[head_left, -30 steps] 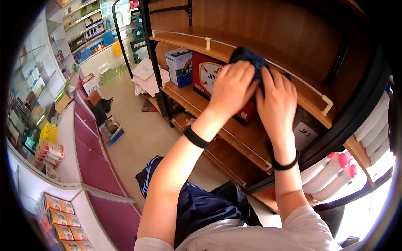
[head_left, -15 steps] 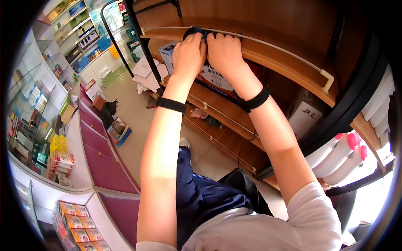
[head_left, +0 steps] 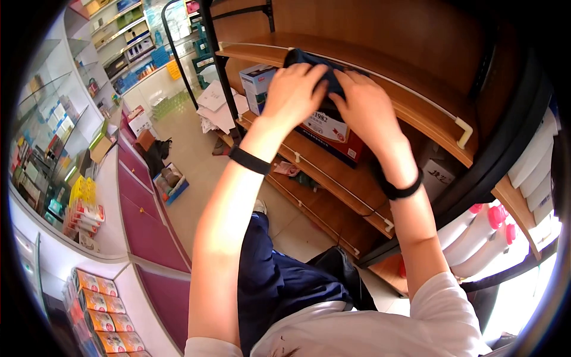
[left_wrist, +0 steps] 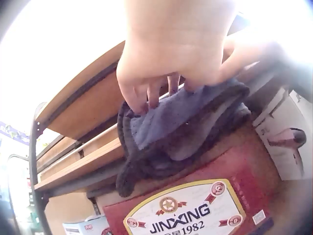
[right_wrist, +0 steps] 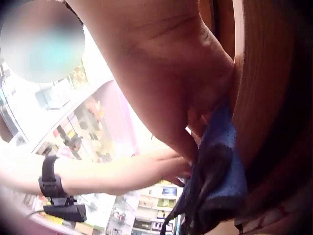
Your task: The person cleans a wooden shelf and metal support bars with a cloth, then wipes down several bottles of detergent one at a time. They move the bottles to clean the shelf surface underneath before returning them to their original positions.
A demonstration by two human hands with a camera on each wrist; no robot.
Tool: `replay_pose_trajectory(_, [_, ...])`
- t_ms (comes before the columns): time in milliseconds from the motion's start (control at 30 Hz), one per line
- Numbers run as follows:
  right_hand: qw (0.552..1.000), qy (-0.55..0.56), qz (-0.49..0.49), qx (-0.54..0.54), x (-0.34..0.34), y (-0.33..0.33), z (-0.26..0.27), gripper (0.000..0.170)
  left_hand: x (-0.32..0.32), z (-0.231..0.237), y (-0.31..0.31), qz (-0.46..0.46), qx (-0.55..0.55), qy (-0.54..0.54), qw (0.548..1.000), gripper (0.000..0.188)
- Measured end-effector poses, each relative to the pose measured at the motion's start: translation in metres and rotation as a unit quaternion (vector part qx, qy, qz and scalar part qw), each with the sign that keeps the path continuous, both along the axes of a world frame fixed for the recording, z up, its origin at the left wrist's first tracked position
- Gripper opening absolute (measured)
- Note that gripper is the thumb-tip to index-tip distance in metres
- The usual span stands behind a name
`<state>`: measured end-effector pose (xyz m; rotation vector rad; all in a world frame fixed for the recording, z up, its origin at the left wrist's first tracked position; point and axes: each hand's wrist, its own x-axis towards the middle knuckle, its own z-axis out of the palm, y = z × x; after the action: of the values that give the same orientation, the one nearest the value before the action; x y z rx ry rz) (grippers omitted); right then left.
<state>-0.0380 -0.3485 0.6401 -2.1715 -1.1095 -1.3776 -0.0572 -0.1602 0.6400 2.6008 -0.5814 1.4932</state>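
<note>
A dark blue cloth (head_left: 326, 70) with a darker edging is draped over the front edge and rail of the upper wooden shelf (head_left: 410, 98). My left hand (head_left: 294, 95) grips its left part, fingers bent over the top, as the left wrist view shows. To the right, my right hand (head_left: 370, 110) holds the other part, its thumb toward the left hand. In the right wrist view the cloth (right_wrist: 222, 171) hangs below the right hand's fingers, against the board. Right under it stands a red JINXING 1982 box (left_wrist: 234, 171).
A blue-and-white box (head_left: 257, 83) stands left of the red one, and a white carton (head_left: 437, 175) is at the right. Lower shelves (head_left: 333, 166) have rails too. White bottles with pink caps (head_left: 476, 238) stand far right; a purple-fronted counter (head_left: 157, 208) runs along the left.
Both hands slid left along the shelf edge with the cloth, then came partway back to the right. They are farther apart now than half a second ago.
</note>
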Motion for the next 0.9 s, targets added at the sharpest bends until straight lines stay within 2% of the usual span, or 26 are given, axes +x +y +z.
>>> replay_pose_trajectory(67, [0.993, 0.045, 0.093, 0.053, -0.036, -0.018, 0.015, 0.027, -0.006, -0.005, -0.01, -0.022, 0.014, -0.031, 0.999, 0.036])
replay_pose_trajectory(133, [0.989, 0.058, 0.089, 0.102, -0.08, -0.035, 0.027, 0.021, -0.014, -0.005, -0.025, -0.032, 0.006, -0.03, 0.999, 0.039])
replay_pose_trajectory(200, [0.983, 0.029, 0.154, 0.092, -0.127, -0.052, 0.036, 0.018, -0.022, -0.004, -0.042, -0.08, 0.008, -0.048, 0.996, 0.039])
replay_pose_trajectory(267, [0.983, -0.009, 0.171, 0.066, -0.171, -0.067, 0.032, 0.021, -0.024, -0.007, -0.063, -0.131, -0.001, -0.064, 0.989, 0.038])
replay_pose_trajectory(333, [0.968, -0.023, 0.25, -0.007, -0.204, -0.089, 0.031, 0.013, -0.031, -0.01, -0.085, -0.185, -0.02, -0.057, 0.981, 0.036])
replay_pose_trajectory(400, [0.916, -0.172, 0.346, 0.11, -0.208, -0.082, 0.014, 0.008, -0.04, -0.016, -0.105, -0.204, -0.019, -0.061, 0.977, 0.037])
replay_pose_trajectory(433, [0.917, -0.17, 0.345, 0.109, -0.219, -0.091, 0.021, 0.008, -0.042, -0.019, -0.113, -0.216, -0.021, -0.064, 0.974, 0.039])
replay_pose_trajectory(467, [0.946, -0.108, 0.307, -0.012, -0.234, -0.107, 0.04, 0.013, -0.043, -0.022, -0.119, -0.228, -0.023, -0.069, 0.971, 0.041])
replay_pose_trajectory(500, [0.955, -0.044, 0.263, -0.132, -0.243, -0.122, 0.056, 0.025, -0.045, -0.022, -0.12, -0.223, -0.025, -0.056, 0.973, 0.041])
replay_pose_trajectory(533, [0.954, -0.045, 0.264, -0.133, -0.237, -0.134, 0.069, 0.025, -0.042, -0.023, -0.119, -0.222, -0.026, -0.057, 0.973, 0.041])
replay_pose_trajectory(600, [0.879, 0.007, 0.349, -0.325, -0.22, -0.151, 0.092, 0.042, -0.032, -0.025, -0.111, -0.215, -0.026, -0.103, 0.971, 0.039])
replay_pose_trajectory(633, [0.919, 0.112, 0.256, -0.278, -0.255, -0.154, 0.086, 0.04, -0.029, -0.025, -0.107, -0.205, -0.029, -0.094, 0.974, 0.037])
replay_pose_trajectory(667, [0.919, 0.116, 0.258, -0.275, -0.245, -0.155, 0.066, 0.04, -0.025, -0.024, -0.101, -0.194, -0.03, -0.086, 0.977, 0.037])
replay_pose_trajectory(700, [0.951, -0.062, 0.303, -0.025, -0.222, -0.144, 0.029, 0.017, -0.021, -0.023, -0.095, -0.19, -0.034, -0.086, 0.977, 0.036])
replay_pose_trajectory(733, [0.891, -0.236, 0.316, 0.226, -0.204, -0.136, -0.002, 0.012, -0.016, -0.023, -0.089, -0.187, -0.039, -0.089, 0.977, 0.036])
replay_pose_trajectory(767, [0.855, -0.196, 0.406, 0.255, -0.194, -0.171, -0.028, 0.015, -0.011, -0.022, -0.084, -0.174, -0.037, -0.088, 0.98, 0.035])
replay_pose_trajectory(900, [0.839, -0.167, 0.454, 0.251, -0.197, -0.152, -0.005, 0.019, 0.003, -0.02, -0.062, -0.137, -0.035, -0.089, 0.986, 0.032])
